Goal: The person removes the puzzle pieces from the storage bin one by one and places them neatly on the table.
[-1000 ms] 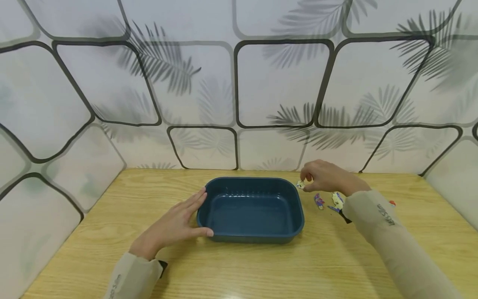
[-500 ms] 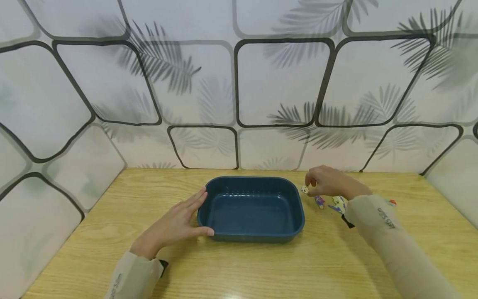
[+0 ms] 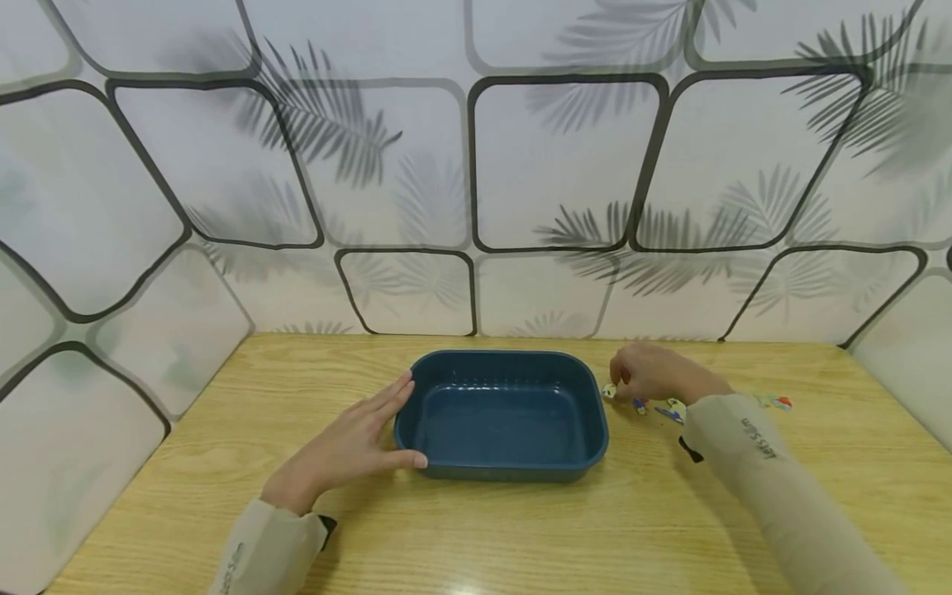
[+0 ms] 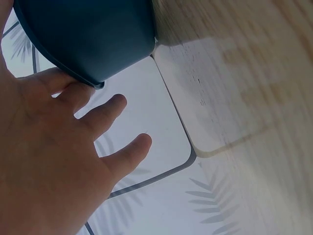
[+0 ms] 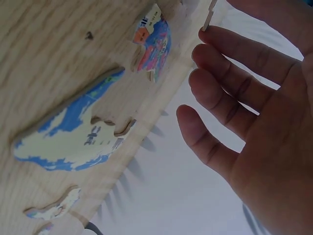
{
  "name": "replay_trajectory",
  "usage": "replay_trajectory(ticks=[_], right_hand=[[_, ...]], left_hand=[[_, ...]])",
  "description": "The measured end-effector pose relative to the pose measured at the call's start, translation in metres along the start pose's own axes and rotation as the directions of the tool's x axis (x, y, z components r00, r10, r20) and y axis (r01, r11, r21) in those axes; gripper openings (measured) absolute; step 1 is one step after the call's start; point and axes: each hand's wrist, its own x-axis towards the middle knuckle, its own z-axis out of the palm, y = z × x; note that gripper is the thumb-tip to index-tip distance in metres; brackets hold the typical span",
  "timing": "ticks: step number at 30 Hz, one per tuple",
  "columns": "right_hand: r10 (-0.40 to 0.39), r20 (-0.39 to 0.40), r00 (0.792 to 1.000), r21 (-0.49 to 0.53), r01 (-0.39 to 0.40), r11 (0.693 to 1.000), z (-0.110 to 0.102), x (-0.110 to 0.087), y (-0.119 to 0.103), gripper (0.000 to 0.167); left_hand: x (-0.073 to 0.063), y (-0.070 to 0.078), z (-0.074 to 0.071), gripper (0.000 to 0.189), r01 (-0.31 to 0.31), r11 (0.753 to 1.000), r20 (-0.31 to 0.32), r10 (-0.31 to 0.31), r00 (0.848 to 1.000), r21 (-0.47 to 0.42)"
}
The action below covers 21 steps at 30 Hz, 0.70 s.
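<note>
A dark blue rectangular baking dish (image 3: 500, 473) sits on the wooden table. My left hand (image 3: 344, 444) rests on its left end, fingers extended along the rim and thumb over the near corner; the left wrist view shows the fingers spread beside the dish wall. To the right of the dish, my right hand (image 3: 654, 372) pinches a small flat puzzle piece (image 3: 609, 391) by its edge. In the right wrist view that piece (image 5: 209, 17) appears edge-on at the fingertips. Below the hand lie a blue-and-cream puzzle piece (image 5: 73, 129) and a blue-pink puzzle piece (image 5: 156, 46).
Farther right on the table are a smaller cream puzzle piece (image 5: 56, 205) and a red-tipped piece (image 3: 783, 403), partly behind the right sleeve (image 3: 744, 438). A patterned white wall (image 3: 550, 293) rises along the table's back edge.
My right hand, still pinching the small puzzle piece, has come down and slightly right, nearer the table and the other pieces. The left hand and the dish have stayed in place.
</note>
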Motion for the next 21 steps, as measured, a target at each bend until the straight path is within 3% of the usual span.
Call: replay_trajectory(ticks=[7, 12, 16, 18, 19, 21], right_hand=[[0.033, 0.018, 0.999, 0.008, -0.033, 0.999, 0.001, -0.008, -0.002, 0.022], [0.033, -0.073, 0.997, -0.013, -0.034, 0.999, 0.0, -0.026, -0.001, 0.022], [0.072, -0.168, 0.983, -0.03, -0.078, 0.996, 0.005, -0.048, 0.0, 0.025], [0.105, -0.222, 0.969, -0.036, -0.116, 0.993, 0.011, -0.062, 0.002, 0.027], [0.12, -0.249, 0.961, -0.042, -0.134, 0.99, 0.013, -0.068, 0.002, 0.027], [0.154, -0.309, 0.939, -0.042, -0.175, 0.984, 0.019, -0.082, 0.003, 0.031]], left_hand=[[0.001, 0.0, 0.0, 0.102, -0.001, 1.0, 0.015, 0.001, 1.0, -0.01], [0.001, 0.002, -0.001, 0.102, -0.008, 1.0, 0.021, 0.008, 1.0, 0.006], [0.0, 0.007, -0.005, 0.098, -0.061, 0.993, -0.027, 0.064, 0.998, 0.105], [0.0, 0.01, -0.008, 0.085, -0.105, 0.976, -0.118, 0.129, 0.985, 0.191], [-0.001, 0.011, -0.01, 0.077, -0.124, 0.964, -0.177, 0.168, 0.97, 0.236], [-0.004, 0.011, -0.014, 0.061, -0.152, 0.934, -0.308, 0.256, 0.916, 0.323]])
